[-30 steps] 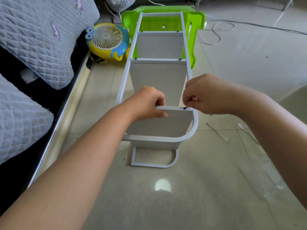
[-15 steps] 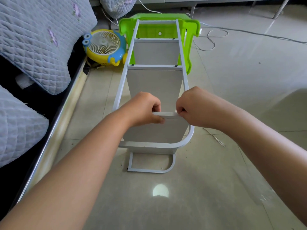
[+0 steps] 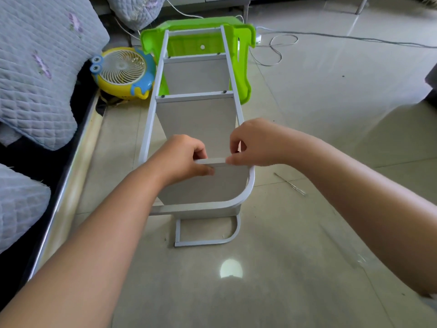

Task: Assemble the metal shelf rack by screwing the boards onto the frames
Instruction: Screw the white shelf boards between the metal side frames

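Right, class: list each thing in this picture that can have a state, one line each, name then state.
shelf rack: lying on its side, far end against the green stool.
nearest board: held at its top edge by both hands.
middle board: screwed to the frame, screw heads showing.
left hand: gripping the nearest board's edge.
right hand: fingers pinching at the board's right corner.
green stool: tipped over.
fan: standing on the floor; running or not, cannot tell.

Brightness: bright, even daylight, slightly washed out.
Source: light enters from the upper right, falling across the floor.
Glare: a round bright reflection on the glossy tiles, pale sheen streaks at right.
Shadows: soft; a dark gap under the quilt at left.
Distortion: wide-angle bending; forearms loom large at the lower corners.
Focus: centre fairly sharp, edges softer.
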